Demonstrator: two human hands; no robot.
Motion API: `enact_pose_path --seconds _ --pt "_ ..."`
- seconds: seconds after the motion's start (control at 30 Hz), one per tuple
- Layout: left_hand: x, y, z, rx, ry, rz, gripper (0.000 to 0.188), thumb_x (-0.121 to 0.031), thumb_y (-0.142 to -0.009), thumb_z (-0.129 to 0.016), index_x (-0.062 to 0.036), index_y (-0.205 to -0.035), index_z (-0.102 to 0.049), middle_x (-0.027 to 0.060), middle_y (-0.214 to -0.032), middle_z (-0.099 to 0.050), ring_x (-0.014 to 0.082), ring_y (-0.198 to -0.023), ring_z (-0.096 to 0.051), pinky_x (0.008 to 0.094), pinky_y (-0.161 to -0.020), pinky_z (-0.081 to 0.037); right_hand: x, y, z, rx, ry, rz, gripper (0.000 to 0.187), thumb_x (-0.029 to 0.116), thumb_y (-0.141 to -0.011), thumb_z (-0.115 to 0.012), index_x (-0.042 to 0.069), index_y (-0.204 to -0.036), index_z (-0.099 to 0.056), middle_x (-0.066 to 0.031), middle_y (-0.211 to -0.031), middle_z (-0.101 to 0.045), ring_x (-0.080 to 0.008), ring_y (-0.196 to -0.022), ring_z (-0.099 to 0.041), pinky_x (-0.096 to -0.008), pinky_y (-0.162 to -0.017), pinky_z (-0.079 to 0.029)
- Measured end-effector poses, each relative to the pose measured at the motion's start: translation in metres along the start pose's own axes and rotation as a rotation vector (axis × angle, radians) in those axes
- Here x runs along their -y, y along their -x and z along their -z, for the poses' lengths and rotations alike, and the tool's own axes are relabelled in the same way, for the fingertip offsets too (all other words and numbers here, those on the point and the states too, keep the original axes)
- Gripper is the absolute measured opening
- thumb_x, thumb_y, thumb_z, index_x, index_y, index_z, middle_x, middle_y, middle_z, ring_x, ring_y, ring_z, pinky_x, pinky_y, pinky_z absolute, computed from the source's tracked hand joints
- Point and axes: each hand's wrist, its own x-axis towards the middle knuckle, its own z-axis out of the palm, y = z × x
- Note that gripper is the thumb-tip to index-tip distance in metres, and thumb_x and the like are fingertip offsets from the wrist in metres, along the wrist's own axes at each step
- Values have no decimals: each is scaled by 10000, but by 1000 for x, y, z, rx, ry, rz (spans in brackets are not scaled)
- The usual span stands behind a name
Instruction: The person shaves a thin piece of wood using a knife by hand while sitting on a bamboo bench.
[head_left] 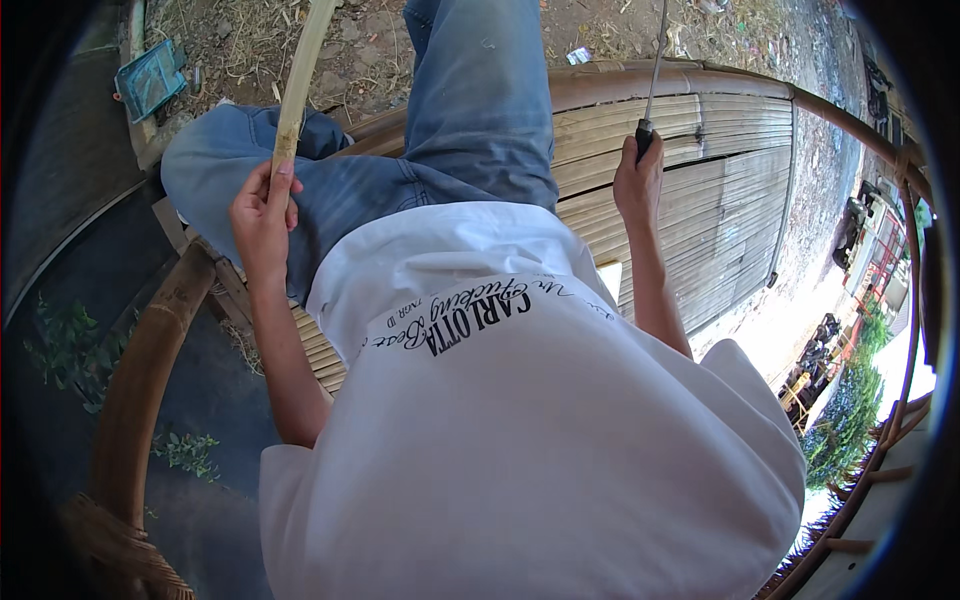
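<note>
My left hand (266, 215) is closed round the lower end of a long pale bamboo strip (297, 85), its thumb pressed along the strip. The strip rises over my left knee and runs out of the top of the view. My right hand (638, 178) grips the black handle (644, 130) of a long, thin-bladed tool, which looks like a knife. Its narrow metal blade (657, 70) points away from me, and the tip lies beyond the upper edge. The two hands are wide apart, and blade and strip do not touch.
I sit on a slatted bamboo bench (690, 190) with a thick bamboo rail (590, 88) along its far side. A bamboo post (150, 370) stands at the left. Beyond lies littered ground (370, 50) and a blue-green plastic container (150, 82).
</note>
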Motion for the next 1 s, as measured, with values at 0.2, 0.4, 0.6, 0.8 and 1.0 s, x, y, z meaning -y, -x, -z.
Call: enact_pose_path --seconds 0.2,0.4,0.6,0.8,1.0 --pt "-5 -2 -1 41 -16 3 262 -238 -940 -637 13 -1015 -644 2 -731 -587 11 -491 -420 179 -436 -312 -63 58 -26 95 250 -264 497 122 -922 -473 4 -1374 -303 -296 -1187 -441 -431 -1113 -450 -482 -972 -358" --pt "-8 -1 -1 42 -36 11 266 -240 -941 -636 14 -1021 -645 0 -733 -587 10 -494 -422 178 -439 -315 -44 59 -9 151 262 -179 542 134 -871 -545 46 -1373 -361 -259 -1187 -459 -393 -1156 -435 -472 -1005 -348" --pt "-7 -2 2 37 -29 -14 257 -231 -942 -635 13 -1020 -647 1 -739 -591 6 -495 -417 180 -439 -313 71 28 27 256 -221 216 462 237 -946 -541 10 -1336 -442 -202 -1280 -492 -292 -1165 -524 -406 -981 -433" --pt "-10 0 5 19 -49 -4 268 -240 -940 -638 13 -1028 -648 0 -734 -590 7 -495 -415 181 -439 -312 145 -46 53 -258 -247 779 506 308 -1011 -443 -27 -1387 -386 -202 -1413 -432 -297 -1275 -478 -438 -1080 -369" --pt "-6 -5 6 16 -26 -6 272 -241 -935 -643 10 -1041 -649 -2 -735 -589 4 -501 -412 179 -442 -311 136 -10 38 1569 -784 -1 402 261 -1004 -468 31 -1332 -495 -150 -1187 -624 -255 -1061 -631 -345 -913 -513"
